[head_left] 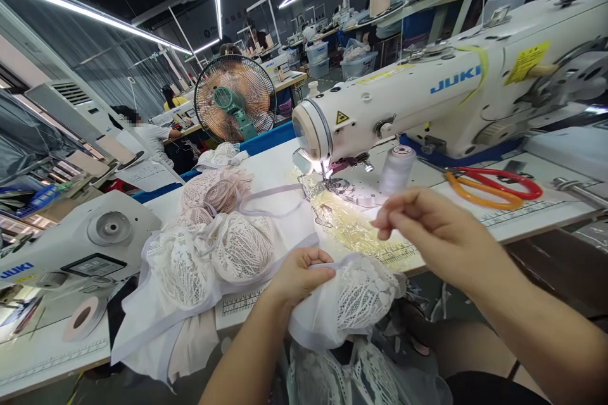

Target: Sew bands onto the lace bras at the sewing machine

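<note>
My left hand [304,275] pinches the edge of a white lace bra [363,294] at the table's front edge. Part of that bra hangs over the edge above more lace fabric. My right hand [422,228] is raised over the table with thumb and fingers pressed together; whatever may be between them is too small to make out. Beyond both hands stands a white sewing machine [403,98], its needle area lit. Yellowish clear film [344,224] covers the table by the needle. Left of my left hand lie more white lace bras [242,243] with pale lilac edging.
Behind my right hand are a white thread cone [398,171] and scissors [494,186] with orange and red handles. Pinkish lace pieces [216,193] are piled farther back. A second sewing machine [85,237] and a tape roll [85,318] stand left. A fan [235,98] is behind the table.
</note>
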The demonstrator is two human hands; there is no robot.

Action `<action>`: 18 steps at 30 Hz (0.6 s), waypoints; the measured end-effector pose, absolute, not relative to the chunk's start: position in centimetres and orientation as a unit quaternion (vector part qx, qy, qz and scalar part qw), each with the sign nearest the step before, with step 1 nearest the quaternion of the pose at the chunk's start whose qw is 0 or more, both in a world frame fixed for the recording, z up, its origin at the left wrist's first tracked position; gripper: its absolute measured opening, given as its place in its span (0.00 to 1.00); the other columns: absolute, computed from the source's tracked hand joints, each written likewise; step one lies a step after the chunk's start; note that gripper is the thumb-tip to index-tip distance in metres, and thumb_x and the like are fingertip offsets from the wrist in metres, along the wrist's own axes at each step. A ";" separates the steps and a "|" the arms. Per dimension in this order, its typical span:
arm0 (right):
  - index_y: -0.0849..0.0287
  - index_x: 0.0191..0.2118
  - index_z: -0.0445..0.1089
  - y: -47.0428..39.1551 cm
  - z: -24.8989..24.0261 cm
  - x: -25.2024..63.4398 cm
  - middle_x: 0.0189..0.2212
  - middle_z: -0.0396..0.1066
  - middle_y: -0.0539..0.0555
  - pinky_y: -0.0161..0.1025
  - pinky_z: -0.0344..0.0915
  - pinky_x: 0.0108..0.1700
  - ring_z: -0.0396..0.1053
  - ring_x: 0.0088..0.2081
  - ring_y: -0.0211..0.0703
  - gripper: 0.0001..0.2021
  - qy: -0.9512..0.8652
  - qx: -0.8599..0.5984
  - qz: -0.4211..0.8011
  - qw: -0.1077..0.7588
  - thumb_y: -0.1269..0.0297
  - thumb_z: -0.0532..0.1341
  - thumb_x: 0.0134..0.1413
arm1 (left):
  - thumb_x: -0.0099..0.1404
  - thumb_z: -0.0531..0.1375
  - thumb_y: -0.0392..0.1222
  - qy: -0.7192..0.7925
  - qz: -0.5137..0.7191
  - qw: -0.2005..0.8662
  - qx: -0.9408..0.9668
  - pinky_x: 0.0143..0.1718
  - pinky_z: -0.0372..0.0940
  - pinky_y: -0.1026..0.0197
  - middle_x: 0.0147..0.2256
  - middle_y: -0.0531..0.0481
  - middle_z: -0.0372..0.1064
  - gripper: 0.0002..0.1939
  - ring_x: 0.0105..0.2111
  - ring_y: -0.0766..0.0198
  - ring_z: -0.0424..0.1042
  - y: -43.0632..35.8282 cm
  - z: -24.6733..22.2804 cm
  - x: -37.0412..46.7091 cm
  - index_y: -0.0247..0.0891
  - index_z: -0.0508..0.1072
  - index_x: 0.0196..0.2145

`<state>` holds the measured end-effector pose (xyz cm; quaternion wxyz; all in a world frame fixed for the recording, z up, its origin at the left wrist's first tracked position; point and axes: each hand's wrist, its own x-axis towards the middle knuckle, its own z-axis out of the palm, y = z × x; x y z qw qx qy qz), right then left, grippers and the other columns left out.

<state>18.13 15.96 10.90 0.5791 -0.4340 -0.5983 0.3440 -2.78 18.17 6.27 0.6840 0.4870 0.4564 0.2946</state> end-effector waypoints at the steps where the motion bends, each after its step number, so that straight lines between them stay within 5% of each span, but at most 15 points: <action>1: 0.56 0.34 0.60 15.7 10.4 17.8 0.26 0.68 0.50 0.37 0.67 0.31 0.67 0.27 0.38 0.04 -0.622 -0.436 0.371 0.534 0.63 0.54 0.54 | 0.38 0.69 0.46 0.454 0.296 0.688 0.482 0.24 0.54 0.66 0.19 0.54 0.64 0.17 0.19 0.72 0.60 18.2 6.2 -2.8 0.32 0.70 0.24; 6: 0.56 0.33 0.63 14.3 7.8 15.9 0.28 0.70 0.52 0.39 0.65 0.36 0.69 0.32 0.42 0.07 -0.706 -0.450 0.398 0.376 0.66 0.49 0.55 | 0.38 0.69 0.45 0.445 0.306 0.696 0.473 0.24 0.53 0.66 0.20 0.53 0.65 0.17 0.20 0.71 0.60 18.3 6.2 -2.9 0.33 0.71 0.24; 18: 0.56 0.29 0.68 13.4 6.2 14.9 0.23 0.61 0.51 0.37 0.61 0.26 0.63 0.25 0.40 0.10 -0.743 -0.511 0.260 0.346 0.65 0.50 0.54 | 0.38 0.69 0.43 0.436 0.319 0.706 0.458 0.27 0.56 0.65 0.21 0.53 0.66 0.16 0.21 0.72 0.62 18.1 6.5 -2.6 0.32 0.70 0.24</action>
